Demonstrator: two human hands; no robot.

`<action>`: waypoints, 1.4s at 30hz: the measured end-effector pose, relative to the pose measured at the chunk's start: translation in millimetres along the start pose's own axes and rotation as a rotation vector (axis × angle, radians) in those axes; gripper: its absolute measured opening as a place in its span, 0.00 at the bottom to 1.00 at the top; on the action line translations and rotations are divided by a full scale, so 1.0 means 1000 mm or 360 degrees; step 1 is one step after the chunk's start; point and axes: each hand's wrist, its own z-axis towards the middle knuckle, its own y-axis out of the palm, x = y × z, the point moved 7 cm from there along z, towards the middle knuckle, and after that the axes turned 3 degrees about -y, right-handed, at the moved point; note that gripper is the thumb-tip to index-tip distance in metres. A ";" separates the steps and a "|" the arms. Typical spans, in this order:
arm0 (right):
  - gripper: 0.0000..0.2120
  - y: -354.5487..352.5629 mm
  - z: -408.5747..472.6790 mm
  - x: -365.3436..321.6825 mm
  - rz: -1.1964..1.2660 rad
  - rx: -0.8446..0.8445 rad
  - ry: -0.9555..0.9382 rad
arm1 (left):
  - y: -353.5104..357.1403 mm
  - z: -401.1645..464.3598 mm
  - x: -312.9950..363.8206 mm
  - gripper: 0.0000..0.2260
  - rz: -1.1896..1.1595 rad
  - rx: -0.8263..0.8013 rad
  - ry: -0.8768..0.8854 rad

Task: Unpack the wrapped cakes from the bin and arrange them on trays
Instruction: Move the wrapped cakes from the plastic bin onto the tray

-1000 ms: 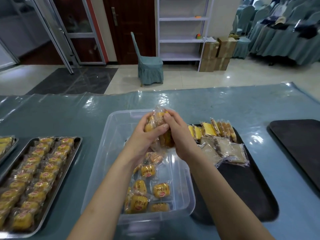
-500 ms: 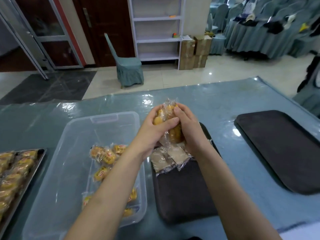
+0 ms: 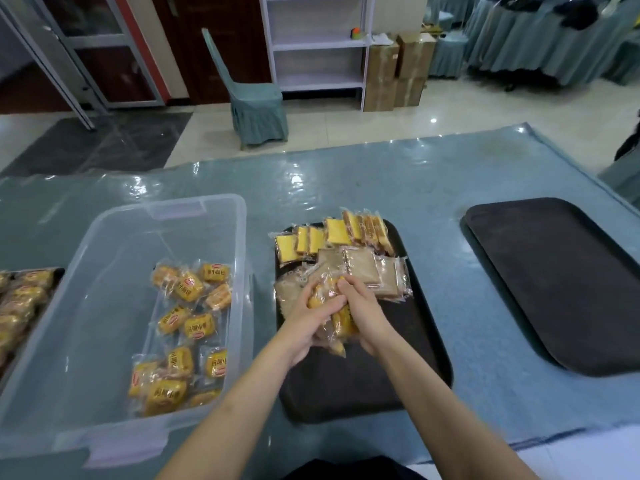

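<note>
Two hands, the left hand (image 3: 306, 320) and the right hand (image 3: 363, 315), have come down since half a second ago: then they held the bundle of wrapped cakes (image 3: 334, 315) raised above the far end of the dark tray (image 3: 408, 368); now they hold it low over that tray's middle, just on the near side of the brown wrapped slices (image 3: 360, 268). Each grip is clenched round the bundle, left fingers curled over its left side, right fingers over its top and right side. The bundle's long axis runs from far-left to near-right, its near end pointing toward the person. Whether it touches the tray cannot be told.

Left of the dark tray, just beside it, stands the clear bin (image 3: 104, 258) with yellow wrapped cakes (image 3: 188, 327) loose in it. Left of the bin lies a metal tray (image 3: 52, 271) filled with rows of cakes. Right of the dark tray, apart from it, lies a second dark tray (image 3: 561, 285). All rest on a worktop (image 3: 381, 181) under a glossy blue-green cover. Beyond the worktop stand a covered chair (image 3: 256, 102), a white shelf (image 3: 317, 46) and cardboard boxes (image 3: 394, 74) on a pale tiled floor.
</note>
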 end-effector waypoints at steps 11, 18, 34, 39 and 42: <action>0.17 -0.030 0.016 0.076 -0.0314 0.0033 0.0127 | -0.010 0.025 -0.068 0.44 0.0131 0.0308 -0.0024; 0.15 -0.039 0.025 0.092 -0.0569 0.0017 0.0110 | -0.036 0.033 -0.099 0.52 0.0595 0.0537 -0.0223; 0.18 -0.039 0.037 0.096 -0.0761 0.0015 0.0148 | -0.066 0.048 -0.116 0.60 0.0611 0.0676 -0.0115; 0.16 -0.036 0.037 0.092 -0.0668 0.0049 0.0152 | -0.076 0.042 -0.112 0.47 0.0687 0.0741 -0.0085; 0.15 -0.032 0.034 0.090 -0.0582 0.0043 0.0140 | -0.082 0.039 -0.115 0.47 0.0744 0.0784 -0.0156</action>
